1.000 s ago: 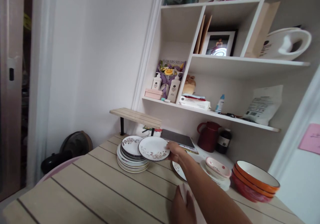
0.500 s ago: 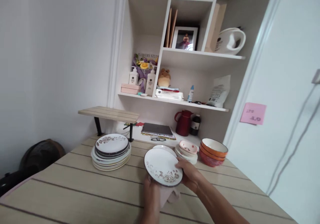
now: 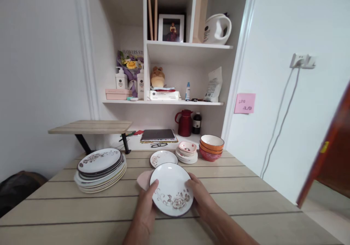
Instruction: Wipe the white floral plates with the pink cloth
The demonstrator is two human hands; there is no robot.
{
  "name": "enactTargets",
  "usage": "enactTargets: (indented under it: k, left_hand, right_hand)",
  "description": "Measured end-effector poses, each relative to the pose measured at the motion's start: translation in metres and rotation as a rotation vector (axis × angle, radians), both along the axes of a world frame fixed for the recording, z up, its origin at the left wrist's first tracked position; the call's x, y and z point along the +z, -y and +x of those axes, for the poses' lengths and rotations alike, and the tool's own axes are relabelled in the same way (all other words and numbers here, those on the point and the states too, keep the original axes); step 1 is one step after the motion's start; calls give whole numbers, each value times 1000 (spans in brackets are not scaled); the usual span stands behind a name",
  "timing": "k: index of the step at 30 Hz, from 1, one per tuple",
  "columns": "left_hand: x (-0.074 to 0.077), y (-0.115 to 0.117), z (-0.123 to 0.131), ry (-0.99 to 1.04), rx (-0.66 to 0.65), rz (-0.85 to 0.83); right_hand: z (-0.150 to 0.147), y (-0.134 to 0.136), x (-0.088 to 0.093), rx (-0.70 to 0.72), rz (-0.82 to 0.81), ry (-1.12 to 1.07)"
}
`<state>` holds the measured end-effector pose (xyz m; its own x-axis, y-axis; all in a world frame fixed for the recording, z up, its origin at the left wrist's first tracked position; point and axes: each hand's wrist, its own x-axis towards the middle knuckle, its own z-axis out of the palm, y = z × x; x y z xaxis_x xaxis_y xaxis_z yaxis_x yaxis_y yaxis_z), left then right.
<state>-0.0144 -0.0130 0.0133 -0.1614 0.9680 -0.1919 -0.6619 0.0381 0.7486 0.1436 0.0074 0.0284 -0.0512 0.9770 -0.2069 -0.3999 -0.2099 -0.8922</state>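
A white plate [image 3: 171, 183] with a dark rim and brown flowers is tilted up between my two hands. My left hand [image 3: 146, 205] grips its left edge, thumb on the front face, with a pale pink cloth [image 3: 144, 180] showing behind that edge. On the opposite side, my right hand [image 3: 201, 194] closes on the rim, its other fingers hidden behind the plate. Just beyond lies another flowered plate [image 3: 164, 159] on the table. A tall stack of plates [image 3: 101, 161] stands to the left.
Small white dishes [image 3: 188, 159] carry a pink square bowl [image 3: 187, 148] at the back. Beside them are stacked orange and red bowls [image 3: 211, 151]. A raised wooden shelf [image 3: 90, 127] overhangs the table's [image 3: 68, 216] far left. Behind stand a red jug [image 3: 185, 124] and glasses [image 3: 159, 145].
My view has swung to the right. My left hand now holds the plate's left edge with its thumb on the front, and the cloth has moved from below the plate to its upper left.
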Motion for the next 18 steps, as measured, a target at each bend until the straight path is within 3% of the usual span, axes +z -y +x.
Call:
enactTargets:
  k: [5, 9, 16, 18]
  left_hand:
    - [-2, 2, 2, 37, -10, -8]
    - [-2, 1, -1, 103, -14, 25]
    - [-2, -3, -1, 303, -120, -84]
    - [0, -3, -3, 327, -89, -75]
  right_hand:
    - [0, 11, 0, 166, -209, -240]
    - [1, 16, -6, 270, -221, -327]
    - [-6, 15, -12, 157, -278, -316]
    - [-6, 12, -13, 128, -292, -338]
